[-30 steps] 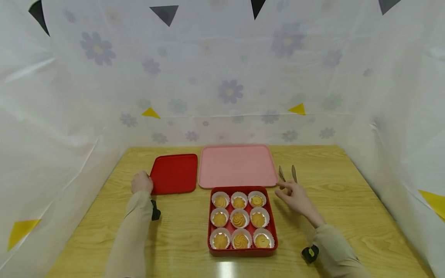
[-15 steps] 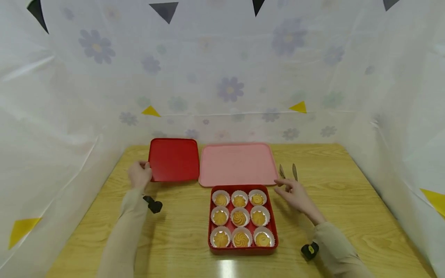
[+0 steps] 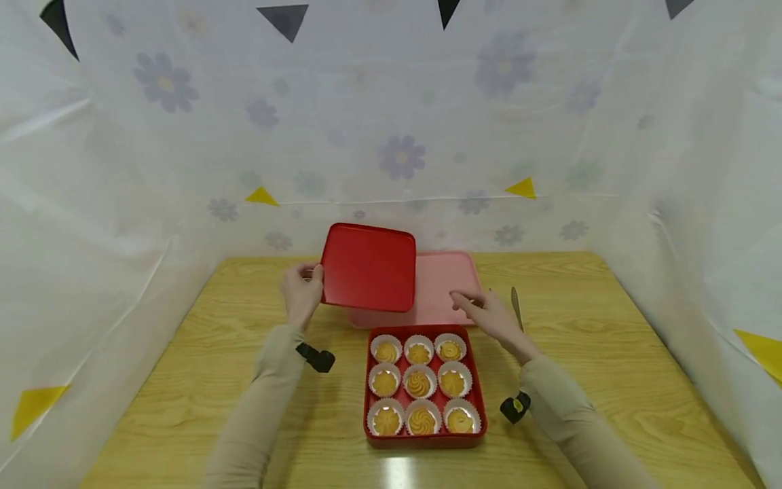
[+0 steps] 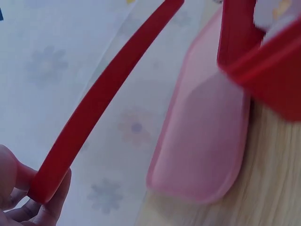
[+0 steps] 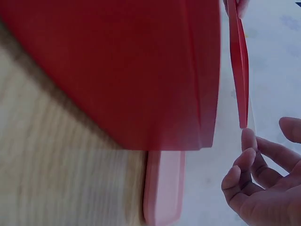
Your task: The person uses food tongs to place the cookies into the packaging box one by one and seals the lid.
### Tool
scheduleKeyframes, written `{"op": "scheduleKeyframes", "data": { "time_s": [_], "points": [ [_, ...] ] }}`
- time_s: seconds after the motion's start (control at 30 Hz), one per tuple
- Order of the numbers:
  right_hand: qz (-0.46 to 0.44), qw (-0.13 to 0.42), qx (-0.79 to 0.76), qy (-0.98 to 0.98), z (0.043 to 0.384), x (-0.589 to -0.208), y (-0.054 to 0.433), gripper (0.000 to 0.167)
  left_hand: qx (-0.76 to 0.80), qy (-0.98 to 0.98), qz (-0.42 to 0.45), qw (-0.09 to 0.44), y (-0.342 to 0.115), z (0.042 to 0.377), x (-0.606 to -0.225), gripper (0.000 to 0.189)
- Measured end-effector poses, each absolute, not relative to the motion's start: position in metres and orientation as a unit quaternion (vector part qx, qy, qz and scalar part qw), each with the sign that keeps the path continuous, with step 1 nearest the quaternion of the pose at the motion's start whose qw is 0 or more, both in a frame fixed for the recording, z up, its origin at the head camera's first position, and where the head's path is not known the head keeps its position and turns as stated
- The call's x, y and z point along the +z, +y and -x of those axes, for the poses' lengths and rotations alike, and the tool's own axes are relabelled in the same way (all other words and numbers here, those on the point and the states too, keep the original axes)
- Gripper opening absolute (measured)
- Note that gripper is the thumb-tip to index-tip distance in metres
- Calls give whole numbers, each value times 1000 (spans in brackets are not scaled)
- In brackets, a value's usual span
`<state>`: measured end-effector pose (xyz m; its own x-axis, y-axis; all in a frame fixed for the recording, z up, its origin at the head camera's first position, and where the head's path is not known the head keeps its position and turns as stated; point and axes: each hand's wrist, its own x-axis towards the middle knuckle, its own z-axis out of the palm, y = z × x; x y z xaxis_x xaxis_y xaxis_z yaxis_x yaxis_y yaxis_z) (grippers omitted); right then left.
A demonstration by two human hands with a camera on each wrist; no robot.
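My left hand (image 3: 303, 293) pinches the left edge of a square red lid (image 3: 368, 268), fingers and thumb on either side of its rim (image 4: 89, 113). The lid is raised and tilted above the table, in front of part of the pink tray (image 3: 449, 282). My right hand (image 3: 489, 316) hovers right of the lid with loosely bent fingers and holds nothing. In the right wrist view its fingertips (image 5: 248, 139) are close to the lid's corner; contact is hard to tell. Nearer me sits a red box (image 3: 426, 441) with several swirled cookies (image 3: 419, 384) in white paper cups.
Tongs (image 3: 516, 305) lie right of the pink tray, partly hidden by my right hand. The wooden table (image 3: 611, 367) has white flower-printed sheeting (image 3: 401, 156) behind it and at both sides.
My left hand has lifted the lid off the table and carried it right, over the left part of the pink tray. The right hand has moved left toward it from beside the tongs.
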<state>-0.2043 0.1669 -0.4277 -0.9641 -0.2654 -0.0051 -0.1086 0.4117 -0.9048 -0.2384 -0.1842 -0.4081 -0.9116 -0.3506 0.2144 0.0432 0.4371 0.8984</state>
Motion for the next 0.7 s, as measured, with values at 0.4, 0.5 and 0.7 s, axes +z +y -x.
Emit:
{"op": "scheduleKeyframes", "data": {
  "time_s": [0.4, 0.5, 0.7],
  "points": [
    [116, 54, -570, 811, 223, -425, 147, 41, -578, -793, -45, 185, -141, 228, -417, 25],
    [117, 20, -569, 814, 222, -426, 146, 41, -579, -796, -17, 173, -140, 225, -417, 27],
    [125, -31, -600, 789, 219, -423, 150, 41, -544, -816, 87, 174, -147, 223, -425, 26]
  ]
}}
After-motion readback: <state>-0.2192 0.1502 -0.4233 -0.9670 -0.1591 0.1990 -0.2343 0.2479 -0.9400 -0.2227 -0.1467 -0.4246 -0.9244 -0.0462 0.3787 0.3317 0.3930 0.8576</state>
